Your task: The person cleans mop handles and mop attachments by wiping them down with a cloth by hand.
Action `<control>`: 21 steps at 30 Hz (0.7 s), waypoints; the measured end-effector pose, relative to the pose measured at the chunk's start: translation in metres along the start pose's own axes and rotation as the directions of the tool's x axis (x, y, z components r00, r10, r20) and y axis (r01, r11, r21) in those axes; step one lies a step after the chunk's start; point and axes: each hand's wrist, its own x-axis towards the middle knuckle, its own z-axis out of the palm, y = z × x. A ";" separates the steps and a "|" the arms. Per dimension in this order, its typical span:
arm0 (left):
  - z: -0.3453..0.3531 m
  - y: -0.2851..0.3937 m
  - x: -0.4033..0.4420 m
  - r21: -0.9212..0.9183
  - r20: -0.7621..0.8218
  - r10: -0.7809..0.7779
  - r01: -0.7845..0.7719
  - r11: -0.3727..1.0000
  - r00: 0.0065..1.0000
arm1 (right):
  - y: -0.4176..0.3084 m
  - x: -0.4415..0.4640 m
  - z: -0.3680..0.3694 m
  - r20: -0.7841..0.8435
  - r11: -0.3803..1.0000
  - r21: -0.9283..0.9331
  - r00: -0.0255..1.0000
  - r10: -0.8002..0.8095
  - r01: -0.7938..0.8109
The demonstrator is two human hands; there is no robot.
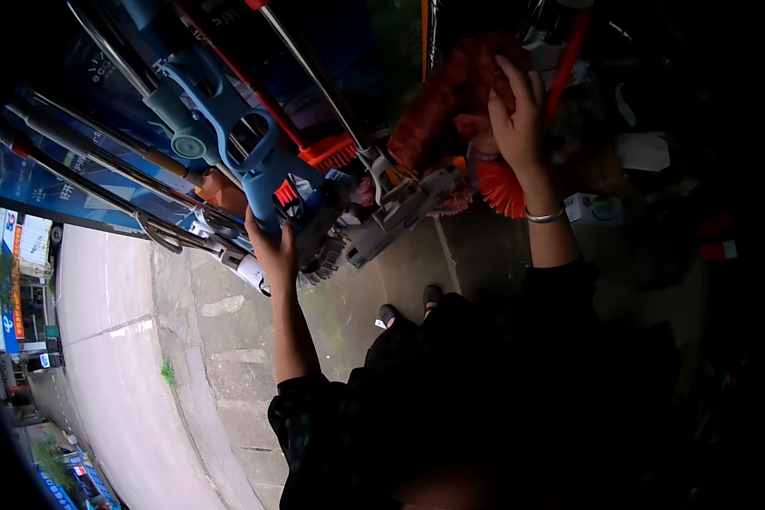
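Observation:
Among a row of mops and brooms, my left hand (272,251) is closed on the lower end of a light blue plastic piece (259,157) with large cut-out openings. Further right, my right hand (518,106) rests against a dark red, bulky bundle (450,93), its fingers apart and slightly bent. Below that hand hangs a red bristle brush (501,189). Between my hands are a red broom head (330,153) and a grey flat mop head (404,217).
Several metal poles (102,157) lean at the upper left over a blue printed panel (59,183). A small white box (593,208) and a white item (642,151) are at the right. Pavement (110,323) and street shopfronts lie to the left.

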 end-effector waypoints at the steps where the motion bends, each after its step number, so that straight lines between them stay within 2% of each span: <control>1: 0.004 0.008 -0.002 -0.010 0.000 0.005 -0.005 1.000 1.000 | 0.014 0.011 0.002 0.083 0.973 -0.214 0.994 -0.070 0.086; 3: 0.014 0.030 -0.009 0.298 -0.155 0.167 -0.115 0.947 0.974 | 0.020 0.001 0.024 0.303 0.975 -0.214 0.953 0.016 0.052; 4: 0.018 0.031 -0.012 0.321 -0.188 0.201 -0.133 0.938 0.961 | 0.016 -0.007 0.028 0.275 0.975 -0.188 0.959 -0.062 0.117; 6: 0.025 0.050 -0.014 0.373 -0.213 0.310 -0.216 0.902 0.927 | -0.017 -0.017 0.017 0.454 0.999 0.028 0.891 0.003 -0.018; 7: 0.028 0.058 -0.016 0.368 -0.210 0.341 -0.249 0.896 0.916 | -0.031 -0.022 0.010 0.607 0.998 0.069 0.794 -0.036 -0.007; 9: 0.035 0.068 -0.020 0.350 -0.175 0.368 -0.291 0.890 0.913 | -0.035 -0.030 0.006 0.765 0.980 0.167 0.641 -0.062 -0.104; 10: 0.038 0.073 -0.020 0.335 -0.136 0.393 -0.331 0.882 0.909 | -0.034 -0.023 0.002 0.606 0.977 0.206 0.792 -0.078 -0.061; 11: 0.041 0.080 -0.019 0.297 -0.128 0.403 -0.353 0.887 0.906 | -0.028 -0.008 -0.005 0.552 0.995 0.065 0.834 0.028 -0.077; 13: 0.048 0.091 -0.020 0.279 -0.072 0.418 -0.384 0.880 0.906 | -0.002 0.018 -0.005 0.266 0.994 0.092 0.963 0.030 -0.057; 14: 0.054 0.095 -0.020 0.236 -0.079 0.413 -0.385 0.892 0.907 | 0.006 0.025 -0.002 0.268 0.998 -0.008 0.962 0.056 -0.056; 15: 0.061 0.100 -0.018 0.191 -0.085 0.409 -0.388 0.902 0.909 | 0.011 0.023 0.005 0.269 0.999 -0.005 0.962 0.051 -0.052; 17: 0.075 0.111 -0.016 0.131 -0.073 0.414 -0.402 0.906 0.908 | 0.011 0.018 0.023 0.411 0.965 -0.134 0.899 -0.152 0.224; 18: 0.081 0.117 -0.012 0.128 -0.050 0.435 -0.426 0.896 0.899 | 0.005 0.018 0.015 0.518 0.989 -0.014 0.847 -0.117 0.145; 19: 0.085 0.123 -0.012 0.125 -0.018 0.449 -0.444 0.887 0.893 | -0.001 0.020 0.012 0.630 0.987 0.133 0.761 -0.156 0.092; 21: 0.099 0.127 -0.008 0.063 -0.012 0.452 -0.450 0.891 0.892 | -0.014 0.033 -0.007 0.687 0.987 0.147 0.711 -0.147 0.062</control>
